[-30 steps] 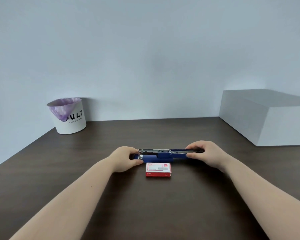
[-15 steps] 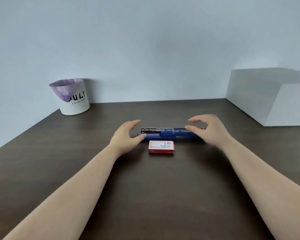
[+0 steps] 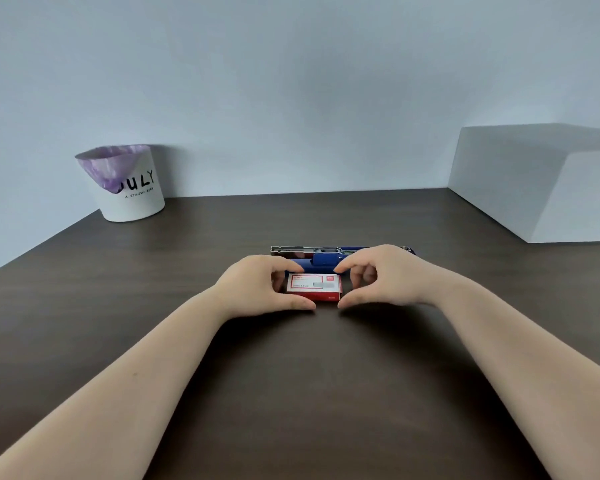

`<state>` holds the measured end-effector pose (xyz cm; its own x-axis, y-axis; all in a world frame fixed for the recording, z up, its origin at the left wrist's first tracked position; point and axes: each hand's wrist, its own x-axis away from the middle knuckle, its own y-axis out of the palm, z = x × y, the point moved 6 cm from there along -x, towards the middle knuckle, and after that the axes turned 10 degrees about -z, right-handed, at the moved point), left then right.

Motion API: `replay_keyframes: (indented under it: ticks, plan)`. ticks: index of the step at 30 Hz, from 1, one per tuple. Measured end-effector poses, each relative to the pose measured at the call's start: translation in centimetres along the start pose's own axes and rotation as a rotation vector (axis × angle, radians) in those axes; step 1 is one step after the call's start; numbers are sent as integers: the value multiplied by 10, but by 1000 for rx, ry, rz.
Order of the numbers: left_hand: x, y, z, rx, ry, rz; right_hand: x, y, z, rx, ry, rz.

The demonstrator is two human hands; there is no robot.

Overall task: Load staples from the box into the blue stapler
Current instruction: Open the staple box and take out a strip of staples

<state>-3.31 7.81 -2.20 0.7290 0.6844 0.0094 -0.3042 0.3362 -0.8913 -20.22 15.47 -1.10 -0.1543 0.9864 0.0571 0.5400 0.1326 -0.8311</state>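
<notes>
Both hands moved from stapler (image 3: 321, 259) to staple box (image 3: 314, 286), left hand (image 3: 257, 289), right hand (image 3: 388, 277), grips half-open around it

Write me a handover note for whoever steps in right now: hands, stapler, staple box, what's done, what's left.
Left hand and right hand: curled around the ends of the staple box, one per side; firm grip not confirmed.
Box: flat on the table, looks closed.
Blue stapler: just behind the box, opened out flat, metal staple channel exposed.
Done: stapler opened.
Left: open box, take out a strip, seat it in the channel, close stapler.
</notes>
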Motion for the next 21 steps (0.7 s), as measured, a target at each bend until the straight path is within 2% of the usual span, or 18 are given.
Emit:
replay_keyframes:
  ticks: [7, 21]
  plan:
    - [-1, 1, 4, 119, 51, -3, -4, 2, 1, 14, 13, 19]
    - [1, -12, -6, 198, 79, 60, -1, -2, 9, 6, 6, 41]
